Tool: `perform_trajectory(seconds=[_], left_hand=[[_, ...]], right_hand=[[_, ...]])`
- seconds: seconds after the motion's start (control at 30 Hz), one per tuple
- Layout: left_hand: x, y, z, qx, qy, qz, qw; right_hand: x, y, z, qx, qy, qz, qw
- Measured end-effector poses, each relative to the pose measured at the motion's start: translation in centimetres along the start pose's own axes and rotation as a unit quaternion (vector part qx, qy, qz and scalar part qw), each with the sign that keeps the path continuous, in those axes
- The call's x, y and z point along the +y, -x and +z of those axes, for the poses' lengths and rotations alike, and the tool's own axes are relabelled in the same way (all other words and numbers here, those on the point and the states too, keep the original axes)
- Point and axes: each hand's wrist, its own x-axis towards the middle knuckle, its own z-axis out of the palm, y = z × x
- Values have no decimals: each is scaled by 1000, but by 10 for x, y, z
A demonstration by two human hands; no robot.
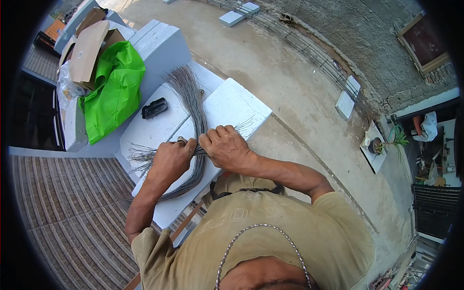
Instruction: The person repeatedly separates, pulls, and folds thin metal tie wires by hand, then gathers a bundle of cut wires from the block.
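Observation:
A long curved bundle of thin steel wire (193, 104) lies across white blocks, its frayed far end fanned out. Over its middle crosses a shorter bundle of bent wire pieces (141, 153), with looped ends sticking out to both sides. My left hand (171, 157) is closed around this shorter bundle, thumb toward the other hand; a ring shows on one finger. Close beside it, my right hand (228, 149) is closed on the same bundle, knuckles up. The fingers hide the middle of the short pieces. A small open black case (154, 108) lies left of the long wire.
White blocks (239, 106) form the work surface. A green bag (116, 92) and cardboard box (89, 53) sit at the left, beside a ribbed wall (63, 208). Across the concrete floor (232, 58) lies a long rebar cage (304, 46); a potted plant (377, 145) stands at the right.

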Motion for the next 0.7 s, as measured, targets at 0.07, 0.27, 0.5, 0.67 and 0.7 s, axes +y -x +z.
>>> perform_trajectory(seconds=[0.07, 0.27, 0.5, 0.67, 0.7], left_hand=[[-13, -3, 2, -11, -13, 3, 1000], [-50, -1, -5, 56, -43, -33, 997], [-59, -3, -10, 53, -104, 11, 993], [-63, -9, 11, 110, -113, 75, 985], [-66, -13, 18, 117, -108, 76, 984]], right_hand=[[6, -10, 4, -23, -10, -5, 1000], [31, -31, 7, -109, -99, 14, 989], [39, -38, -9, -229, -267, 4, 936], [50, -32, -20, -270, -322, 3, 908], [53, -34, -20, -273, -337, 11, 901]])
